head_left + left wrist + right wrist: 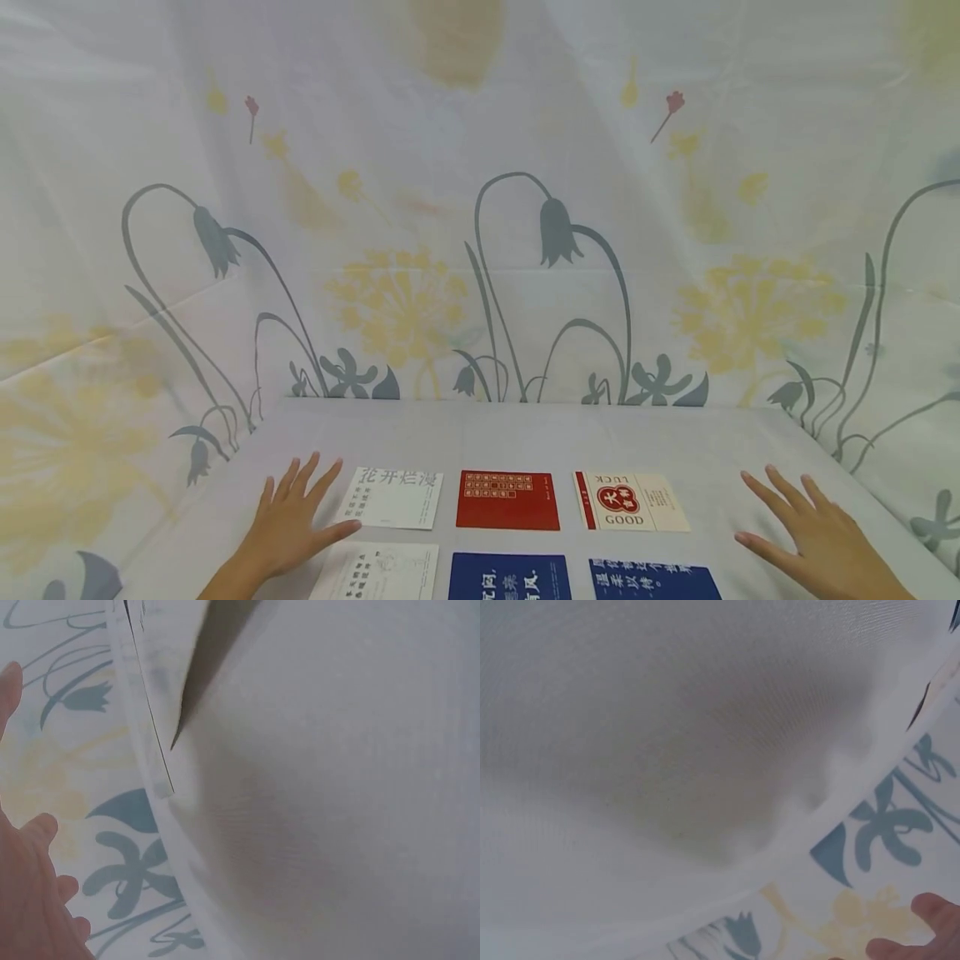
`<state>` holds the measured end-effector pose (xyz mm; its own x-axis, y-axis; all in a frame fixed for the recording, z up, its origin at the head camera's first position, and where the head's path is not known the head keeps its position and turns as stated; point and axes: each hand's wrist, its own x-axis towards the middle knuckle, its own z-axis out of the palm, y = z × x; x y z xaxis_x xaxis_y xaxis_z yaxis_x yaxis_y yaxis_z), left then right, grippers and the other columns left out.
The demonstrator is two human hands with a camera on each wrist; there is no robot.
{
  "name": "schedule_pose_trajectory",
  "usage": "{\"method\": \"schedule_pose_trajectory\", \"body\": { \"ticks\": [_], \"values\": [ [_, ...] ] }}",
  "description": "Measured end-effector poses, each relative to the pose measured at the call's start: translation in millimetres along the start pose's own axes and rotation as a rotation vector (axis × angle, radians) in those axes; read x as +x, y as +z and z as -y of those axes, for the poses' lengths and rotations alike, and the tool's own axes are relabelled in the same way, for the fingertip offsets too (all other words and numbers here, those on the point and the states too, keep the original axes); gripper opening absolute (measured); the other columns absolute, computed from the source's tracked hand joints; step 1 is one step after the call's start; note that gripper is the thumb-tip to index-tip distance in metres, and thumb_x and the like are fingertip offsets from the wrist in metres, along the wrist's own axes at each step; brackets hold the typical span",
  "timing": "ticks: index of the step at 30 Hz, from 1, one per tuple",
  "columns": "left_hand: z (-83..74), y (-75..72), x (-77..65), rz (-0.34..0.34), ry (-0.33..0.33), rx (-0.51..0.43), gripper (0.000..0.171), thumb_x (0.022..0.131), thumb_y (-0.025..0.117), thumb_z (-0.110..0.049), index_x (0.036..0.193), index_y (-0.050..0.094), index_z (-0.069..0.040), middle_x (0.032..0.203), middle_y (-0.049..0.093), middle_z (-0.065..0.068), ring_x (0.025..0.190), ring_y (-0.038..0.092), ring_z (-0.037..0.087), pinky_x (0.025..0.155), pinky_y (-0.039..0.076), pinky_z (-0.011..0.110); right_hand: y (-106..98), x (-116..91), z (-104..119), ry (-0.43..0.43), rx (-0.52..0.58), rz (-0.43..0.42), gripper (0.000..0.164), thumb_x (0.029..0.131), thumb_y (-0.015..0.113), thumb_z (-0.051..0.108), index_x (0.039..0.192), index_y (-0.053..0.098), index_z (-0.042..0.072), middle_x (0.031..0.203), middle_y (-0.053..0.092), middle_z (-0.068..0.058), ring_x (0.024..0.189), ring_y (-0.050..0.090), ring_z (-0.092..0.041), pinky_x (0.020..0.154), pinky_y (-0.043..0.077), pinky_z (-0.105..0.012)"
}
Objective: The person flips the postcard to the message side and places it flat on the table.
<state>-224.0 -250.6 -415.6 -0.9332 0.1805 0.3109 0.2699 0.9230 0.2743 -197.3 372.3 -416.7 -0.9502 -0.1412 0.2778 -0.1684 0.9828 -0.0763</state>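
Observation:
My left hand (288, 525), fingers spread, is by the left edge of a white card (401, 504) with grey lettering. Its thumb tip overlaps that card's lower corner in the head view; whether it touches, I cannot tell. Below lies another white card (386, 571) with small dark print. The middle column has a red card (510, 512) above a blue card (510, 575) with white lettering. At right, a cream card (663, 504) reading GOOD and LUCK lies above a second blue card (652, 583). My right hand (817, 542), fingers spread and holding nothing, is right of these cards.
The cards lie in two rows, apart from each other, on a white tabletop (525, 433). Behind and around it hangs a pale curtain (525, 125) printed with grey bellflowers and yellow blossoms. The head view's lower border cuts off the front row.

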Motion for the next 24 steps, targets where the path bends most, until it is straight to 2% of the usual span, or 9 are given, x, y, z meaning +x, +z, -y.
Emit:
{"method": "schedule_pose_trajectory", "body": {
  "ticks": [5, 13, 20, 24],
  "values": [
    [-8.4, -0.3, 3.8, -0.010, 0.020, -0.029, 0.086, 0.076, 0.063, -0.062, 0.141, 0.039, -0.011, 0.146, 0.026, 0.025, 0.132, 0.012, 0.050, 0.102, 0.003, 0.066, 0, 0, 3, -0.007, 0.028, -0.017, 0.080, 0.085, 0.059, 0.053, 0.146, 0.029, 0.011, 0.134, 0.036, -0.034, 0.117, 0.023, -0.065, 0.083, 0.022, -0.077],
    [-18.8, 5.5, 12.8, -0.048, 0.062, -0.035, 0.086, 0.076, 0.063, -0.061, 0.142, 0.039, -0.012, 0.144, 0.031, 0.024, 0.131, 0.020, 0.047, 0.102, 0.010, 0.065, -3, 2, 11, -0.030, 0.106, -0.041, 0.076, 0.085, 0.062, 0.048, 0.144, 0.031, 0.012, 0.135, 0.036, -0.033, 0.119, 0.023, -0.063, 0.083, 0.023, -0.076],
    [-30.9, 10.6, 20.0, -0.055, 0.069, -0.056, 0.089, 0.075, 0.062, -0.064, 0.142, 0.039, -0.011, 0.143, 0.033, 0.022, 0.132, 0.023, 0.044, 0.104, 0.012, 0.063, -3, 5, 16, 0.003, 0.136, -0.008, 0.076, 0.086, 0.059, 0.051, 0.142, 0.034, 0.007, 0.137, 0.033, -0.034, 0.123, 0.020, -0.060, 0.085, 0.022, -0.074],
    [-36.7, 13.6, 23.5, -0.062, 0.064, -0.060, 0.089, 0.073, 0.065, -0.063, 0.142, 0.039, -0.011, 0.142, 0.035, 0.021, 0.132, 0.024, 0.043, 0.104, 0.016, 0.062, -2, 7, 19, 0.006, 0.144, -0.017, 0.076, 0.085, 0.060, 0.051, 0.141, 0.035, 0.007, 0.137, 0.033, -0.033, 0.122, 0.023, -0.059, 0.085, 0.022, -0.074]
  ]
}}
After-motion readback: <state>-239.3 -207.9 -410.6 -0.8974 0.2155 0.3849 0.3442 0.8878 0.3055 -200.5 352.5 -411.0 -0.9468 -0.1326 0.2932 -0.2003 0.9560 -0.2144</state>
